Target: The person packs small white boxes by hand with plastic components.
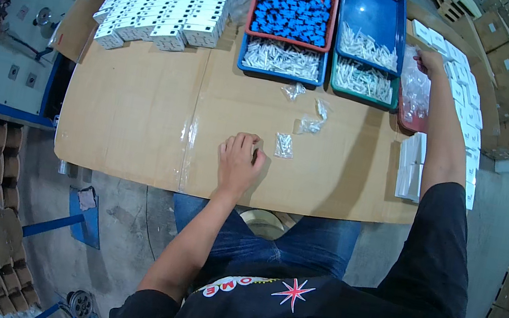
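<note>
Cardboard-covered surface (140, 111). Far left: rows of white boxes (172, 5). Far centre: red tray (293, 2) w/ blue parts, blue trays (371, 16) w/ white parts. Mid: 4 small clear bags (284, 145). Right edge: more white boxes (411, 166). Left hand (239, 160) rests near edge.

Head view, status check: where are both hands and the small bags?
Left hand curled on the cardboard tabletop, beside a small clear bag. Right hand reaching into the stack of clear bags. Three more small bags lie loose ahead.
</note>
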Motion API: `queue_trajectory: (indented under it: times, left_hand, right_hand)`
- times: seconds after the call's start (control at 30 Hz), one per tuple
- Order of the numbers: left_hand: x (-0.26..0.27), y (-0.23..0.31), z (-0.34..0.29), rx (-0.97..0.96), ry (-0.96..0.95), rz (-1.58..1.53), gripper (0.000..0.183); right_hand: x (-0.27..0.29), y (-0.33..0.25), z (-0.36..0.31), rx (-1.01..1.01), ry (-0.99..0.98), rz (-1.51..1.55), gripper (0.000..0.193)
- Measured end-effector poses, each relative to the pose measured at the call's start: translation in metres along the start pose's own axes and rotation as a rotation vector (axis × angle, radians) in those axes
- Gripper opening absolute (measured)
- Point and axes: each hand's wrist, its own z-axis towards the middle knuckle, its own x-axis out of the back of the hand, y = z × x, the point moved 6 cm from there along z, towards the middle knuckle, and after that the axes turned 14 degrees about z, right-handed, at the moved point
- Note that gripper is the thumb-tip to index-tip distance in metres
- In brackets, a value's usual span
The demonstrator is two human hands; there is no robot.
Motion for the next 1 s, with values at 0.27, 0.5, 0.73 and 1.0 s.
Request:
queue_trajectory:
  times: [0.27, 0.5, 0.73, 1.0]
  left_hand:
    - [0.002, -0.005, -0.002, -0.006, 0.001, 0.017, 0.024]
    - [-0.002, 0.004, -0.003, -0.025, 0.024, -0.014, 0.024]
    - [-0.002, -0.002, -0.004, 0.005, -0.016, 0.006, 0.025]
    - [-0.001, -0.001, -0.003, -0.017, 0.012, 0.011, 0.024]
  right_hand:
    - [-0.039, 0.019, -0.057, 0.169, -0.246, -0.374, 0.027]
    - [-0.127, 0.026, -0.08, 0.435, -0.448, -0.441, 0.028]
    - [-0.13, -0.003, -0.113, 0.641, -0.099, -0.366, 0.025]
    - [-0.159, 0.057, -0.25, 0.185, -0.564, -0.421, 0.048]
